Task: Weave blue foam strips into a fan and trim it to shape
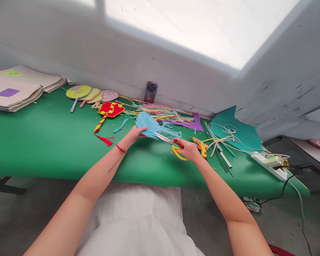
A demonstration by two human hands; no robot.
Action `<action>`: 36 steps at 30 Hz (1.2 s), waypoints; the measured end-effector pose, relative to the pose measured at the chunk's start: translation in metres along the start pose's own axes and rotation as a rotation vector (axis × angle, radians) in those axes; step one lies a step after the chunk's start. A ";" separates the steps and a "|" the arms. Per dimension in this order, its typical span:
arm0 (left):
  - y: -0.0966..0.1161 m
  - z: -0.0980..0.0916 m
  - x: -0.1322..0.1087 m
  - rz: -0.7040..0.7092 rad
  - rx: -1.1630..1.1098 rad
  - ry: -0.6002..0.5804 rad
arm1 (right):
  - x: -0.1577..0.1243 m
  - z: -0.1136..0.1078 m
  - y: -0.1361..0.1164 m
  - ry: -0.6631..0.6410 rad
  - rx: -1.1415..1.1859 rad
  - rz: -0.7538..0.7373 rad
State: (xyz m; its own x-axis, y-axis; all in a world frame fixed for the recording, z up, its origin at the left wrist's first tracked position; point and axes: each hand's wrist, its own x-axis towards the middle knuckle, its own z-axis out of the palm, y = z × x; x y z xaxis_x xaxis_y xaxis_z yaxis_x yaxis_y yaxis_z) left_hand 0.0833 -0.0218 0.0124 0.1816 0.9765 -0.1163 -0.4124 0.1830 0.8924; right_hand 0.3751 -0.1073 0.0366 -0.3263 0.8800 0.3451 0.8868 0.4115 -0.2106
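My left hand point(137, 132) is closed on the near left edge of a light blue sheet of pipe cleaners point(149, 124) laid side by side, with uneven ends on its right. In my right hand point(186, 148) is a pair of scissors point(170, 141) with red and yellow handles. Their blades point left and reach the lower edge of the blue sheet; whether they touch it I cannot tell. Just right of my right hand lies a yellow hot glue gun point(202, 146). A short blue strip point(121, 125) rests on the table left of the sheet.
Loose coloured pipe cleaners point(165, 111) pile up behind the sheet, beside purple paper point(197, 122). Decorated fans point(78, 91) and a red fan with a tassel point(111, 109) lie left, past them large paper pads point(14, 90). Green wires, cables and a power strip point(268, 165) occupy the right.
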 end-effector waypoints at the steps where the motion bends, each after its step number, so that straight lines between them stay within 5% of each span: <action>1: 0.002 0.000 -0.001 0.010 -0.007 0.003 | 0.001 -0.001 -0.001 0.021 0.015 0.025; 8: 0.022 -0.009 -0.003 0.205 -0.128 0.098 | 0.002 0.002 -0.008 0.218 0.077 0.221; 14: 0.026 -0.013 0.003 0.312 -0.199 0.237 | -0.007 0.024 0.007 0.148 -0.050 0.344; 22: 0.014 -0.004 0.000 0.254 -0.158 0.199 | 0.024 0.036 0.017 0.158 -0.120 0.347; 27: 0.012 -0.002 -0.002 0.249 -0.143 0.187 | 0.064 0.034 -0.031 0.218 0.348 0.357; 31: 0.011 0.000 -0.004 0.241 -0.121 0.139 | 0.086 0.058 -0.067 0.224 0.846 0.435; 36: 0.007 0.005 -0.007 0.228 -0.104 0.107 | 0.083 0.086 -0.072 0.158 1.268 0.482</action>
State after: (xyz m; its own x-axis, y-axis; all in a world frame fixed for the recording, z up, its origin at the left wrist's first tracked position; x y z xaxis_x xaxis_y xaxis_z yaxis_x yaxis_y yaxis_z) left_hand 0.0838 -0.0276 0.0216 -0.0198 0.9993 0.0322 -0.5219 -0.0378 0.8522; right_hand 0.2556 -0.0436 0.0017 0.0439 0.9957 0.0812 -0.0333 0.0827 -0.9960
